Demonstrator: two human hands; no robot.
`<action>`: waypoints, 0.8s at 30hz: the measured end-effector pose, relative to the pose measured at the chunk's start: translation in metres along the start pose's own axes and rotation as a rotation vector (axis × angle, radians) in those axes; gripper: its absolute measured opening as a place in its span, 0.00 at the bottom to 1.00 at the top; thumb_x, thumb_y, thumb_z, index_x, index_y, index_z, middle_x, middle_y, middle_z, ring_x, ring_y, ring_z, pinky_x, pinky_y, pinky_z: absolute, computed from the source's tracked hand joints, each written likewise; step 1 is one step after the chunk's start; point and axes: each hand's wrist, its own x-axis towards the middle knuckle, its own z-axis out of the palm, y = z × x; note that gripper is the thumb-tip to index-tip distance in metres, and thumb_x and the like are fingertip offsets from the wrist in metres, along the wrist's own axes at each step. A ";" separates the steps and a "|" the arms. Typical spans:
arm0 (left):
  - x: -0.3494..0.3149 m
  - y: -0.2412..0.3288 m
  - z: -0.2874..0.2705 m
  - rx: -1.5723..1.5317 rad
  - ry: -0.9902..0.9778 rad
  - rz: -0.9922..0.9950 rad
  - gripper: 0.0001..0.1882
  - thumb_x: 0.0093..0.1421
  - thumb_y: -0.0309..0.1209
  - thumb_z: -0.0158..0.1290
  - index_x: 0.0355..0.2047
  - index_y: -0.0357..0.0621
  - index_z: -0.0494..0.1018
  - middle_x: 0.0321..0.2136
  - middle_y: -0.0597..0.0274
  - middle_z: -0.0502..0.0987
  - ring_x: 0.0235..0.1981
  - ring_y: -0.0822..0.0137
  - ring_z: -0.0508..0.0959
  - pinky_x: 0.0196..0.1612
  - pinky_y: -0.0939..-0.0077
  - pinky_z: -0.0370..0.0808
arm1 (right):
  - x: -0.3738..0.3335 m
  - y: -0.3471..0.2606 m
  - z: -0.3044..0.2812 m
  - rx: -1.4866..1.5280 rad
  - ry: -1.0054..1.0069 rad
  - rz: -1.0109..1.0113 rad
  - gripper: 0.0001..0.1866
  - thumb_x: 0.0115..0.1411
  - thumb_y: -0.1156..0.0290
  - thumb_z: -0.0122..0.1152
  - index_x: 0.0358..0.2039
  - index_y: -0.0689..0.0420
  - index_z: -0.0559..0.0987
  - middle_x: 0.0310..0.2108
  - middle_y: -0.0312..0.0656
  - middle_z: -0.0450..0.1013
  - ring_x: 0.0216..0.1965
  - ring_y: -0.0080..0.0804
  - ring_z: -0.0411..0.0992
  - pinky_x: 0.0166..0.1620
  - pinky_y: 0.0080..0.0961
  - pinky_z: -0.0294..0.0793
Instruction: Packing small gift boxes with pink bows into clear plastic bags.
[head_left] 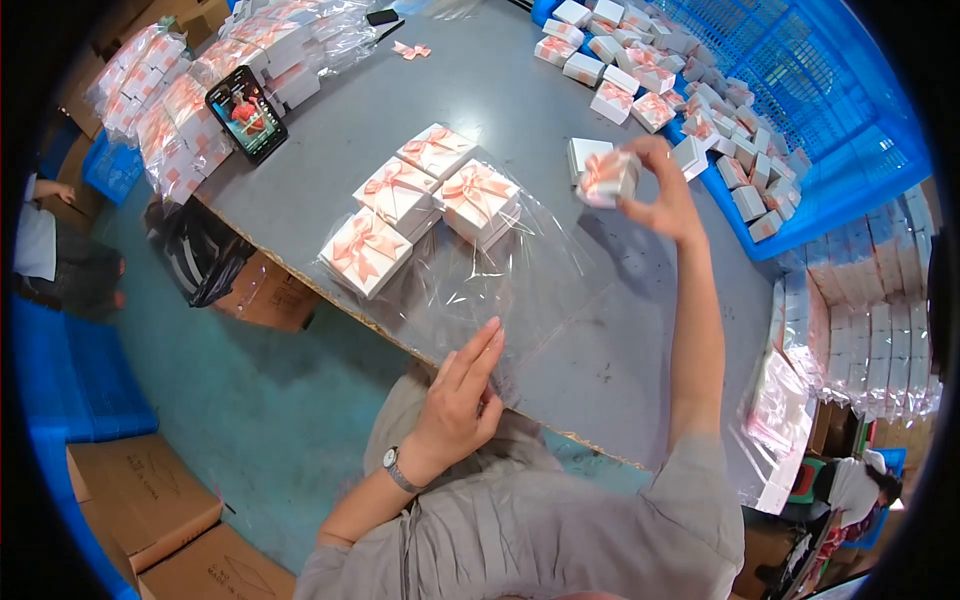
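Between the thumb and fingers of my right hand (pixel 665 195) is a small white gift box (pixel 608 180) with a pink bow, slightly blurred and held above the table. Another white box (pixel 588 152), with no bow showing, lies just behind it. My left hand (pixel 465 400) is held over the table's near edge, its fingers stretched out and holding nothing. Beyond its fingertips a clear plastic bag (pixel 545 265) is spread on the grey table (pixel 645 350). Several bowed gift boxes (pixel 395 192) sit grouped at the bag's far left part, at least partly inside the film.
A blue crate (pixel 840 205) full of bowed boxes stands at the far right. A phone (pixel 246 115) leans against wrapped box packs (pixel 180 130) at the far left. One loose pink bow (pixel 411 50) lies farther back. Cardboard cartons (pixel 145 490) and a person (pixel 65 240) are off to the left.
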 end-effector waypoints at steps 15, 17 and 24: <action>0.004 0.032 -0.021 0.017 0.030 -0.002 0.39 0.48 0.13 0.49 0.64 0.34 0.60 0.65 0.48 0.60 0.44 0.54 0.74 0.45 0.65 0.73 | -0.023 0.028 0.041 0.115 0.142 0.310 0.36 0.41 0.66 0.77 0.50 0.52 0.67 0.49 0.42 0.73 0.50 0.40 0.74 0.53 0.36 0.73; 0.007 0.034 -0.022 0.081 0.063 0.082 0.41 0.47 0.13 0.49 0.66 0.34 0.57 0.66 0.48 0.58 0.43 0.52 0.73 0.47 0.64 0.72 | -0.059 0.021 0.036 0.556 0.242 0.375 0.39 0.42 0.65 0.77 0.54 0.54 0.65 0.52 0.44 0.73 0.53 0.45 0.73 0.56 0.37 0.72; 0.005 0.032 -0.018 0.115 0.005 0.088 0.44 0.45 0.11 0.48 0.67 0.35 0.55 0.67 0.48 0.57 0.55 0.48 0.71 0.52 0.64 0.71 | -0.138 -0.107 0.039 0.896 -0.396 0.156 0.42 0.35 0.69 0.77 0.54 0.51 0.67 0.52 0.40 0.70 0.57 0.33 0.66 0.56 0.35 0.68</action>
